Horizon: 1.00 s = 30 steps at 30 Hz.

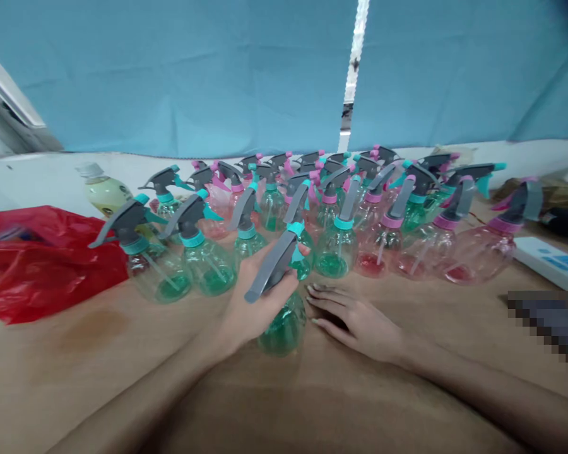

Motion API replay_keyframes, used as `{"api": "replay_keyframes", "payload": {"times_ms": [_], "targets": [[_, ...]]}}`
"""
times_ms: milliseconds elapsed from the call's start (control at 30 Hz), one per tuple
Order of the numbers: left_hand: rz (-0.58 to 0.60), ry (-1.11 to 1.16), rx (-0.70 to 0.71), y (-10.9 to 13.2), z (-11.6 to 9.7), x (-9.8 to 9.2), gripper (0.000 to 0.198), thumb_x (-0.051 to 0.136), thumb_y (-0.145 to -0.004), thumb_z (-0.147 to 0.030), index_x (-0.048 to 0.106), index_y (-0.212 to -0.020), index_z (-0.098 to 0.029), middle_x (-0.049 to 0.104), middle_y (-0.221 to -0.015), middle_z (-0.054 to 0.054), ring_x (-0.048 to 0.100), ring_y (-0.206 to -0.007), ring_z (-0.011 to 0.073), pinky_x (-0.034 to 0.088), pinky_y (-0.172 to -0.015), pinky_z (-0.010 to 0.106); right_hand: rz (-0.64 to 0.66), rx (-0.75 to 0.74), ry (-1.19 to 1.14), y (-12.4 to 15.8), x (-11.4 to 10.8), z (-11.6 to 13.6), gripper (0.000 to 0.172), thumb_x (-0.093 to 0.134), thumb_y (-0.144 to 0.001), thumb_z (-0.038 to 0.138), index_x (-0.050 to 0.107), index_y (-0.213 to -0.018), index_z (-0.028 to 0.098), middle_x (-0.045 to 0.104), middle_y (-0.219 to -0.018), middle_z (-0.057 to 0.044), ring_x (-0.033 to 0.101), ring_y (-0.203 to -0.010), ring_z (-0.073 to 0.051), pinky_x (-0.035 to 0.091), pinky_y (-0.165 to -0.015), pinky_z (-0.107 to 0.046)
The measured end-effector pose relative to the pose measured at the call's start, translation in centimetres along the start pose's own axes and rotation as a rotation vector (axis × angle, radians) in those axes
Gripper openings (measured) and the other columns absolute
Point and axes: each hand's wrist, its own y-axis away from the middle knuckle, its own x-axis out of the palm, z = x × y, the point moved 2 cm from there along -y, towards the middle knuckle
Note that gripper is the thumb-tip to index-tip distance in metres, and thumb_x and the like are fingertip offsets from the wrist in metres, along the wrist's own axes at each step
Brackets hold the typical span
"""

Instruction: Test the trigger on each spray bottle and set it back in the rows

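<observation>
My left hand (260, 290) is wrapped round the neck of a green spray bottle (283, 328) near the middle of the table. The bottle's grey and teal spray head (277, 261) rises above my fingers, and its clear body stands on the wood below them. To its right my right hand (360, 318) lies on the tabletop with fingers stretched out, holding nothing. Just behind both hands stand more spray bottles, among them a green one (332, 252) with a teal collar and a pink one (373, 252) with a pink collar.
Several green and pink spray bottles fill the back of the wooden table (360, 410). At the left are a red plastic bag (52, 258) and a bottle with a white cap (105, 192). A white device with blue buttons (556, 258) lies at the right. Blue sheeting (241, 82) covers the wall.
</observation>
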Motion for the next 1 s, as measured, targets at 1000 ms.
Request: {"api": "replay_keyframes", "payload": {"times_ms": [1000], "targets": [[-0.002, 0.061, 0.017, -0.16, -0.32, 0.01, 0.027, 0.050, -0.078, -0.022, 0.063, -0.101, -0.025, 0.061, -0.078, 0.000, 0.055, -0.064, 0.0150, 0.045, -0.060, 0.027, 0.040, -0.005, -0.016, -0.06, -0.26, 0.07, 0.037, 0.047, -0.094, 0.034, 0.056, -0.126, 0.018, 0.055, -0.134, -0.010, 0.046, -0.128, -0.023, 0.040, -0.106, -0.044]]}}
